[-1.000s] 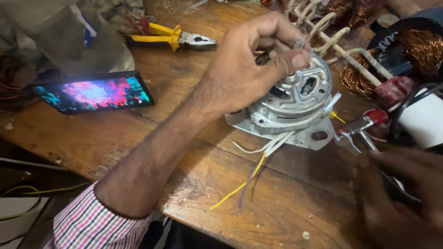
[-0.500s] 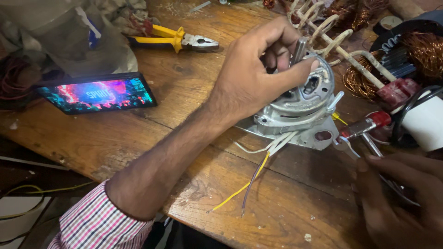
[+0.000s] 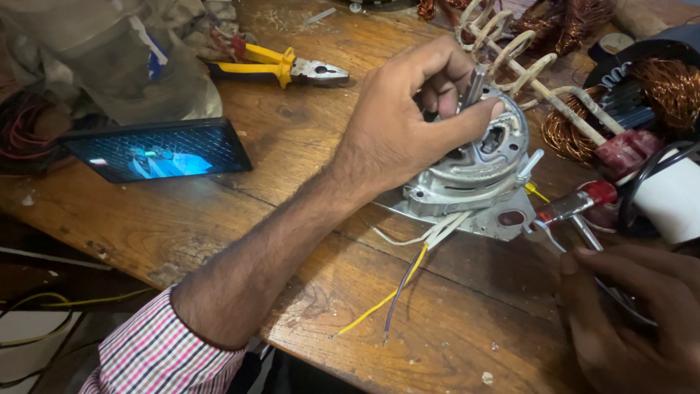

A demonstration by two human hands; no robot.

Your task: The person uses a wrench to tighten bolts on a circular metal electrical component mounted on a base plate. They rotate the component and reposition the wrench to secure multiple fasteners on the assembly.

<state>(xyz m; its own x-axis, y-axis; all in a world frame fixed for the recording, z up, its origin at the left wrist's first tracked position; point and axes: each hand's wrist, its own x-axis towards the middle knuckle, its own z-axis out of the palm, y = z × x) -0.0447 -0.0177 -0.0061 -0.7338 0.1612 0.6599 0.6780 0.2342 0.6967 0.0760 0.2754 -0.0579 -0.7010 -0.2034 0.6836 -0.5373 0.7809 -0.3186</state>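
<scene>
A silver motor housing [image 3: 474, 179] sits on a flat metal base on the wooden table [image 3: 292, 190]. My left hand [image 3: 408, 131] reaches over it from the lower left, with fingers and thumb closed around the steel shaft [image 3: 474, 84] that sticks up from the top. White, yellow and grey wires [image 3: 397, 288] trail from the motor toward the near edge. At the lower right, my right hand [image 3: 631, 317] curls over the thin metal tool [image 3: 576, 208], whose red end lies beside the motor's base.
Yellow-handled pliers [image 3: 281, 67] lie at the back. A lit phone [image 3: 157, 149] rests flat on the left, in front of a crumpled plastic bag [image 3: 109, 66]. Copper windings [image 3: 660, 87], a pale coiled element [image 3: 510, 51] and a white cylinder [image 3: 674, 197] crowd the right.
My left hand has shifted its grip slightly on the shaft. The phone's screen has gone from pink to blue. The right hand has barely moved.
</scene>
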